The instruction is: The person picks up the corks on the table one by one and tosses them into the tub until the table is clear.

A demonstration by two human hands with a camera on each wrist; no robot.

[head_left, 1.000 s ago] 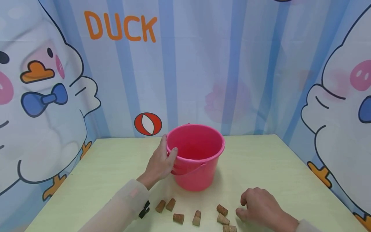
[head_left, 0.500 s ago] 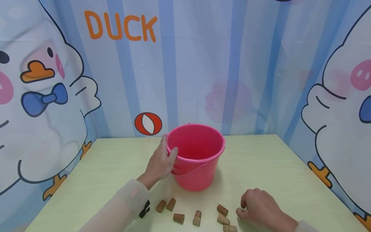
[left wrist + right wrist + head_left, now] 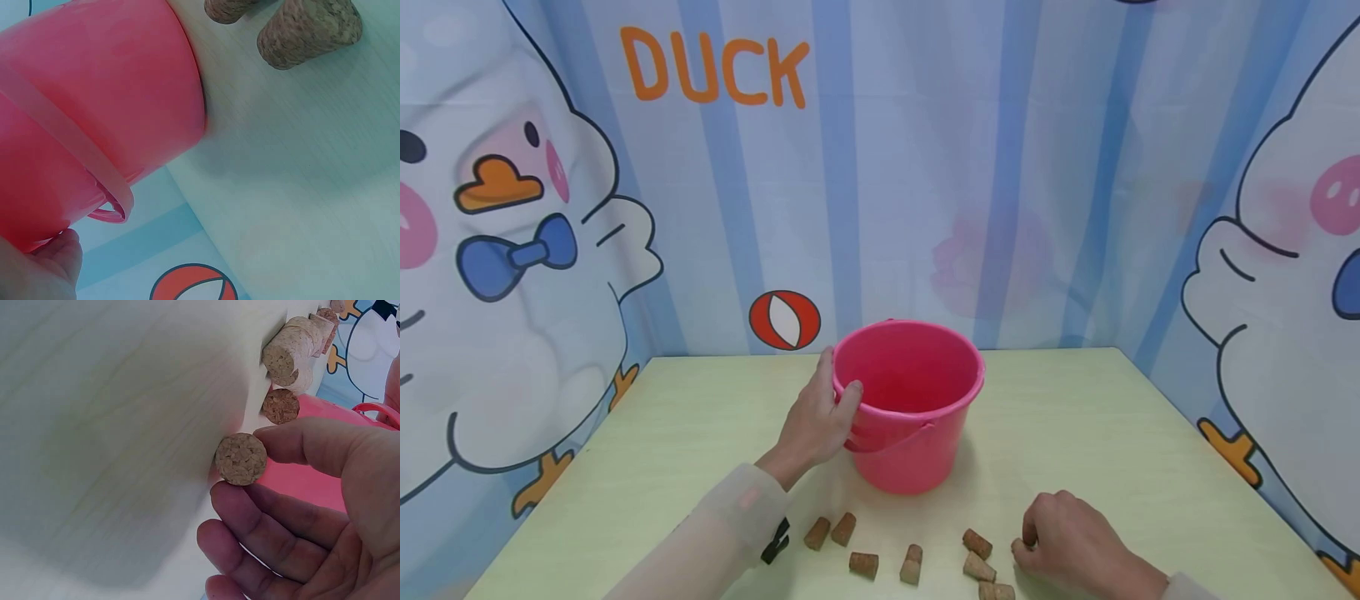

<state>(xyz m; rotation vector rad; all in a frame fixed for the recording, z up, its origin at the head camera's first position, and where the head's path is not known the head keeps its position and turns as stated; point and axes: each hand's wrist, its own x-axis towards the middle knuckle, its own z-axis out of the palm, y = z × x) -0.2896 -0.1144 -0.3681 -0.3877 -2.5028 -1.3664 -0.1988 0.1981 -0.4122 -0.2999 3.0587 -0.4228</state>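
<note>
A pink bucket [image 3: 917, 454] stands upright on the table, its mouth facing up. My left hand [image 3: 816, 421] grips its left rim, thumb at the front; the left wrist view shows the fingertips against the pink wall near the thin handle [image 3: 75, 137]. At the front right my right hand [image 3: 1071, 542] is low over the table, with a cork stopper [image 3: 242, 459] pinched between thumb and index finger in the right wrist view. The hand hides that cork in the head view. Several other corks, among them a brown cork [image 3: 864, 564] and a pale cork [image 3: 980, 567], lie in front of the bucket.
The pale yellow-green table [image 3: 700, 425] ends at a striped blue curtain [image 3: 910, 167] printed with ducks. A small black object [image 3: 776, 540] shows beside the left sleeve [image 3: 715, 533].
The gap between my right thumb and index finger has narrowed, with the hand staying almost in place. Bucket, left hand and loose corks keep their positions on the table.
</note>
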